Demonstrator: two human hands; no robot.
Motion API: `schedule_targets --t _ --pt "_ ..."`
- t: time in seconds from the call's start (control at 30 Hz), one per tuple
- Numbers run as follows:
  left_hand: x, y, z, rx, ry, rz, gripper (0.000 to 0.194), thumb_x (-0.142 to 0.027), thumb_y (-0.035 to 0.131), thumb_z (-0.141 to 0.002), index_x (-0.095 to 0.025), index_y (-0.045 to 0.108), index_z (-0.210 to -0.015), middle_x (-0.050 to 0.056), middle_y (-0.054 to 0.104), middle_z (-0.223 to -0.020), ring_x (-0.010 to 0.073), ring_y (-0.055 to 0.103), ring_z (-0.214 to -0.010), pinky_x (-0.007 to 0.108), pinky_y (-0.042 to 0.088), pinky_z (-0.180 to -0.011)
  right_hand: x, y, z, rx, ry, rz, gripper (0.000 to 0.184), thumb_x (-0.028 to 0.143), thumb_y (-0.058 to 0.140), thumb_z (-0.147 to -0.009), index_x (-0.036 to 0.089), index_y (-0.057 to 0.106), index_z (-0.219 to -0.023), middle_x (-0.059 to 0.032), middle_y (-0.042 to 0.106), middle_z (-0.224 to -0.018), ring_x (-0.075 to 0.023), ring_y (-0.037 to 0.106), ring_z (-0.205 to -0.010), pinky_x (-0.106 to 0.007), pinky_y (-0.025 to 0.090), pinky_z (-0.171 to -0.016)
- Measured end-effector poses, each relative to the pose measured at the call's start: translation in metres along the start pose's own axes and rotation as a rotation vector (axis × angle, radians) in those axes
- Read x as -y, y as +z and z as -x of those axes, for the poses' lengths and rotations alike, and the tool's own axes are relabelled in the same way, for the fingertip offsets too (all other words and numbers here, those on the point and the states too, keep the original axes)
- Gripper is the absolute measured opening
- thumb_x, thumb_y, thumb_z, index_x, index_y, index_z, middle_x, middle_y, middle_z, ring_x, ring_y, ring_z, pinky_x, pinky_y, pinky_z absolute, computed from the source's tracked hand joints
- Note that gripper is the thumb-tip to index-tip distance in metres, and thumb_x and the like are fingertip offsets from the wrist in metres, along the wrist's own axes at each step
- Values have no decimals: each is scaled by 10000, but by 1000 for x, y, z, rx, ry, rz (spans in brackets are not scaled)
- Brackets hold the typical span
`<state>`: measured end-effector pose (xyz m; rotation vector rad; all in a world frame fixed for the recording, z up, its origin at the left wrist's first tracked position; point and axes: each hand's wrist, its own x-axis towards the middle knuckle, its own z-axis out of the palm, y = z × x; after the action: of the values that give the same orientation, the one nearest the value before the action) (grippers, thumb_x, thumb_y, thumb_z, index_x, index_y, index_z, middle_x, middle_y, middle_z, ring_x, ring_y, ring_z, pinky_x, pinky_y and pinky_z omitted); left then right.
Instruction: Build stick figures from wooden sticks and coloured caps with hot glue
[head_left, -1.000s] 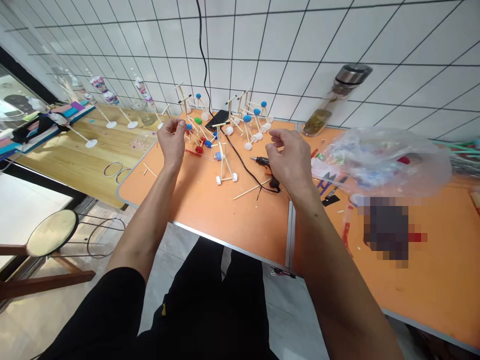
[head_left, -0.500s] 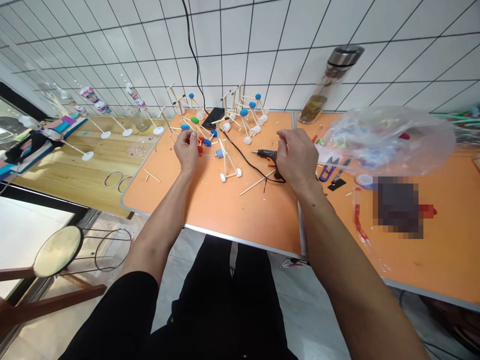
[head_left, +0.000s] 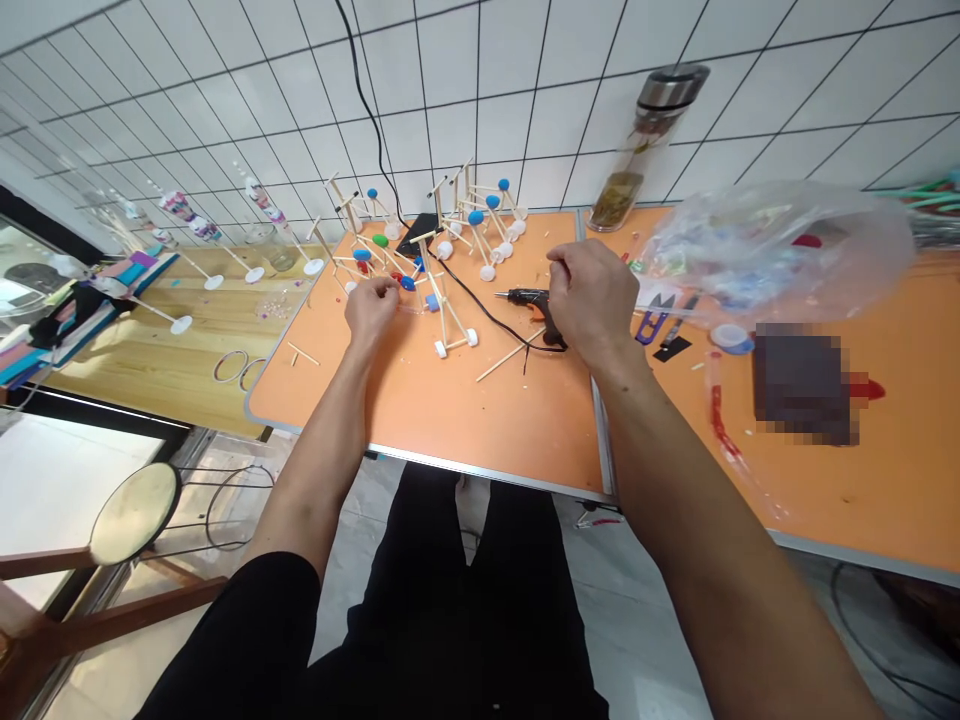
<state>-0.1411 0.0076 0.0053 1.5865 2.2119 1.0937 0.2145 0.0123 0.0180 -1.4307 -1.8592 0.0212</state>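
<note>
My left hand (head_left: 373,308) is low over the orange table (head_left: 442,415), fingertips pinched together beside the red caps (head_left: 397,276) and blue caps (head_left: 409,284). Whatever is in that pinch is hidden. Just right of it stands a small stick frame (head_left: 450,320) with white wheels and a blue piece. My right hand (head_left: 595,300) is closed, its fingers curled under out of sight, so I cannot make out any content. A black and orange glue gun (head_left: 531,298) lies beside that hand, which partly covers its handle.
Several stick frames with blue balls (head_left: 487,225) stand near the tiled wall. A black cord (head_left: 480,300) crosses the table past a loose stick (head_left: 510,356). To the right are a glass bottle (head_left: 637,150), a plastic bag (head_left: 780,255), purple snips (head_left: 654,320) and a knife (head_left: 679,325).
My left hand has come down and right, toward the red and blue caps. My right hand's fingers have curled in closer beside the glue gun. The camera view has shifted slightly.
</note>
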Motion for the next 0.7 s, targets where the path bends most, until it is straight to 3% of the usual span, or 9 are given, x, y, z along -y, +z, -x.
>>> schedule_targets --t 0.17,0.3,0.53,0.7 --pt "-7 1 11 230 70 -344 403 -264 723 -992 -325 944 -1324 70 930 -1310 389 824 -1322 465 584 -1049 6 -4 -1 36 32 33 316 221 536 -1116 272 811 -1262 -192 827 -1365 -429 750 -1339 -560 562 -1103" --pt "-11 1 13 319 109 -456 398 -246 680 -1022 -335 954 -1297 81 924 -1340 415 808 -1356 477 591 -1037 5 -2 0 37 22 45 311 232 527 -1123 287 809 -1245 -183 830 -1342 -418 747 -1314 -547 554 -1072" --pt "-14 -8 9 358 47 -485 190 -256 736 -990 -289 909 -1061 90 922 -1265 388 822 -1282 433 581 -944 1 -3 0 22 6 49 313 229 521 -1120 280 808 -1236 -186 838 -1334 -420 757 -1291 -548 556 -1056" --pt "-18 -18 11 331 -46 -621 245 -240 660 -1009 -246 891 -1090 167 907 -1331 451 814 -1352 497 595 -1005 2 -4 0 39 11 52 316 227 520 -1126 279 806 -1252 -187 838 -1343 -419 761 -1305 -547 559 -1064"
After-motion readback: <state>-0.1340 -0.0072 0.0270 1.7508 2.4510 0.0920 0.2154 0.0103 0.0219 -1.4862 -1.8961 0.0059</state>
